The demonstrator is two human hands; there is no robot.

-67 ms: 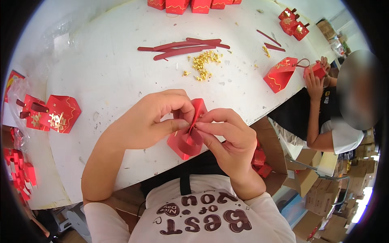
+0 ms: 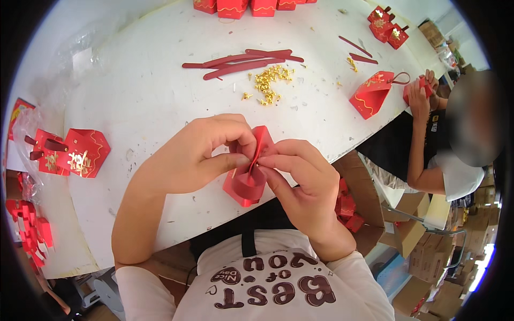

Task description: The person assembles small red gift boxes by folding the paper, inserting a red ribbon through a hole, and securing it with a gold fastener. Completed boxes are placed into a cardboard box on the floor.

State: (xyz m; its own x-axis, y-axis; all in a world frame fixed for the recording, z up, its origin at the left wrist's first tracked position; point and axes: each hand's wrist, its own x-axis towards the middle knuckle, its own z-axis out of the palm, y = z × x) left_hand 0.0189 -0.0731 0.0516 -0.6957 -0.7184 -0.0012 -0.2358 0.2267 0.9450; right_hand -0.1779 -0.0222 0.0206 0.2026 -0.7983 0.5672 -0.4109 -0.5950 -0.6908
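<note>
Close to the table's near edge, a small red paper gift box (image 2: pixel 262 136) is held between my two hands. A dark red strap (image 2: pixel 249 188) curls into a loop at its top. My left hand (image 2: pixel 206 152) pinches the box's folded top between thumb and fingers. From the other side, my right hand (image 2: pixel 305 179) pinches at the strap's end, where a tiny gold fastener partly shows. The fingertips of both hands almost meet there and hide most of the joint. Beyond the hands lie a pile of gold fasteners (image 2: pixel 266 84) and several loose dark red straps (image 2: pixel 233 67).
Finished-looking red boxes (image 2: pixel 85 155) stand at the left, and more red boxes (image 2: pixel 233 7) line the far edge. At the right, a co-worker's hands (image 2: pixel 420 96) hold a red box beside an open one (image 2: pixel 370 96). A cardboard carton (image 2: pixel 360 184) sits below the table edge.
My hands stay at the box's top, with my right fingers shifted only slightly. The co-worker's nearer hand has moved up a little on their box.
</note>
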